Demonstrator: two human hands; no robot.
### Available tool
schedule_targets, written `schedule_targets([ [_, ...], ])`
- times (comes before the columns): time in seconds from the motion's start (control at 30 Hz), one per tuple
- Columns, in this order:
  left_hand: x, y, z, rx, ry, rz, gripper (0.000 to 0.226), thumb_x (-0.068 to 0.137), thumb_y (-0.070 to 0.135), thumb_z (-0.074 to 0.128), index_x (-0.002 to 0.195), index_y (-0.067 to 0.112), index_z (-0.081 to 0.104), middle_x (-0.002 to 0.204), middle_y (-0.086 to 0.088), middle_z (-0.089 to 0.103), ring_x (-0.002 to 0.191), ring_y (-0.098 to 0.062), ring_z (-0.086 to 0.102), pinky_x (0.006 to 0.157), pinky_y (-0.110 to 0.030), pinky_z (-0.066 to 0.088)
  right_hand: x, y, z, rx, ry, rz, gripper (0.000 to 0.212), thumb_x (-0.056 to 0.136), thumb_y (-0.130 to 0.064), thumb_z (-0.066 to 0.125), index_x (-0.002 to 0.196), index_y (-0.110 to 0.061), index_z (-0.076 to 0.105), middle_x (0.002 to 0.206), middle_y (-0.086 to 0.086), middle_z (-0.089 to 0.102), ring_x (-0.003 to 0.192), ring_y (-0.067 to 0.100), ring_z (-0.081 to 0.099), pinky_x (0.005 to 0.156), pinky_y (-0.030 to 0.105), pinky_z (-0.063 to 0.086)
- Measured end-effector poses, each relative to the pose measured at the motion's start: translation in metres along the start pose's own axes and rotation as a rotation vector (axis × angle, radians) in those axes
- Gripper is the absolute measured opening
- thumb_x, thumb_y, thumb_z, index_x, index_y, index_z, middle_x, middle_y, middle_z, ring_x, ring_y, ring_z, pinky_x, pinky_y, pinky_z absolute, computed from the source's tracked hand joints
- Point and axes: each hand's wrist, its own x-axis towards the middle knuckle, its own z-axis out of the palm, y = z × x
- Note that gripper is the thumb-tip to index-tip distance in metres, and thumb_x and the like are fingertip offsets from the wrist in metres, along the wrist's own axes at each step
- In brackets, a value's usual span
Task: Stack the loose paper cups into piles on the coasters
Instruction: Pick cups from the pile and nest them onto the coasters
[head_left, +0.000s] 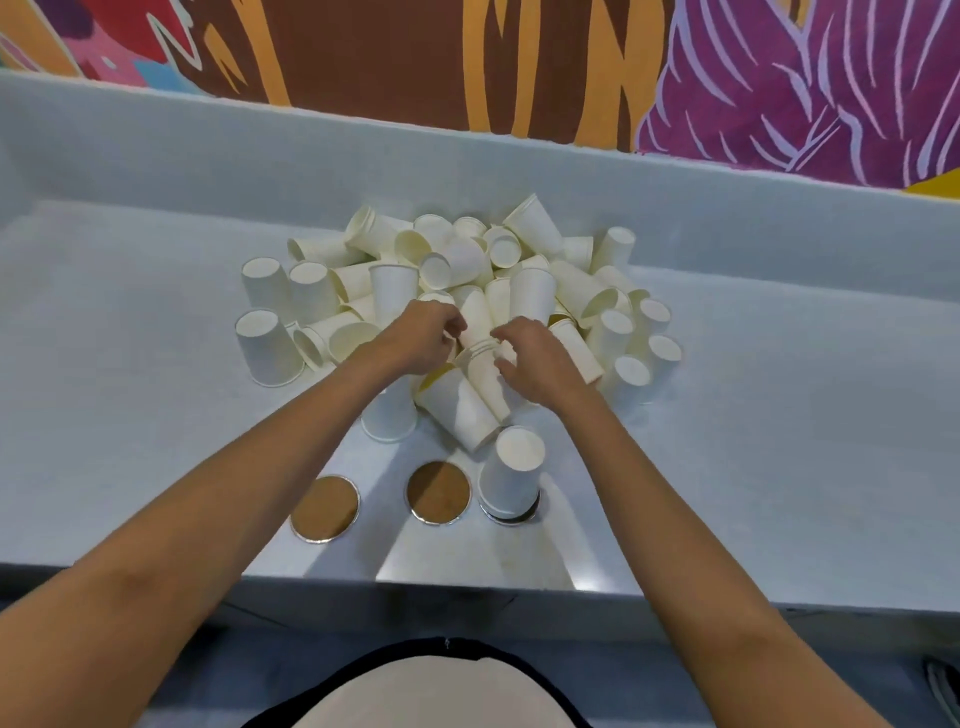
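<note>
Pale grey desk (156, 415), heap of loose white paper cups (467, 270). Likely gathering step: left hand (423, 332) fingers curled at rim of nested cups (485, 379) (grip unclear), right hand (535, 364) fingers half-open, touching them. Short upturned cup pile (511, 478) on right round cork coaster (511, 518). Next: seat nest squarely on it.

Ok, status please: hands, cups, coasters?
Left hand, right hand at nested white paper cups, grip unclear. Two round cork coasters bare; third coaster holds cup pile.

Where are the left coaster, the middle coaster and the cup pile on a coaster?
left coaster (324, 509): head view, middle of its brown top.
middle coaster (439, 492): head view, middle of its brown top.
cup pile (508, 486): head view, its side wall.
</note>
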Motion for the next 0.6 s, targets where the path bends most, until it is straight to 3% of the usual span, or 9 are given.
schedule_targets([
  [0.1,0.011,0.0,0.009,0.082,-0.069,-0.035,0.032,0.088,0.005,0.052,0.118,0.006,0.064,0.114,-0.009,0.067,0.104,-0.024,0.061,0.089,-0.03,0.049,0.023,-0.005,0.009,-0.134,-0.063,-0.073,0.031,0.095,-0.012,0.051,0.125,-0.007,0.06,0.128,0.012,0.057,0.115,0.031,0.055,0.091,0.04,0.045],
  [0.23,0.021,0.003,0.023,0.07,-0.124,-0.093,0.037,0.091,0.016,0.054,0.127,0.004,0.057,0.12,-0.013,0.064,0.109,-0.027,0.06,0.092,-0.035,0.049,0.035,-0.006,0.01,-0.092,-0.083,0.056,0.034,0.093,-0.003,0.054,0.126,-0.004,0.057,0.125,0.016,0.056,0.112,0.033,0.056,0.093,0.042,0.047],
  [0.37,0.029,0.011,0.031,0.025,-0.15,-0.111,0.037,0.09,0.018,0.059,0.124,0.003,0.06,0.115,-0.014,0.066,0.11,-0.029,0.06,0.092,-0.033,0.045,0.026,0.0,0.012,-0.021,-0.079,0.081,0.025,0.091,-0.011,0.057,0.113,-0.001,0.064,0.107,0.018,0.063,0.099,0.032,0.06,0.084,0.035,0.047],
  [0.47,0.033,0.011,0.031,-0.073,-0.129,-0.154,0.022,0.086,0.016,0.065,0.101,0.001,0.071,0.095,-0.014,0.069,0.088,-0.023,0.062,0.08,-0.03,0.046,0.019,0.001,0.015,0.009,-0.086,0.075,0.024,0.088,-0.013,0.059,0.106,0.001,0.065,0.1,0.018,0.063,0.094,0.031,0.059,0.079,0.033,0.046],
  [0.6,0.035,0.008,0.02,-0.316,-0.039,-0.245,0.019,0.086,0.015,0.068,0.101,0.005,0.072,0.086,-0.003,0.064,0.076,-0.013,0.055,0.063,-0.021,0.043,0.014,0.004,0.011,0.132,-0.006,0.083,0.034,0.087,-0.019,0.065,0.116,-0.001,0.062,0.112,0.017,0.061,0.099,0.03,0.06,0.085,0.036,0.049],
])
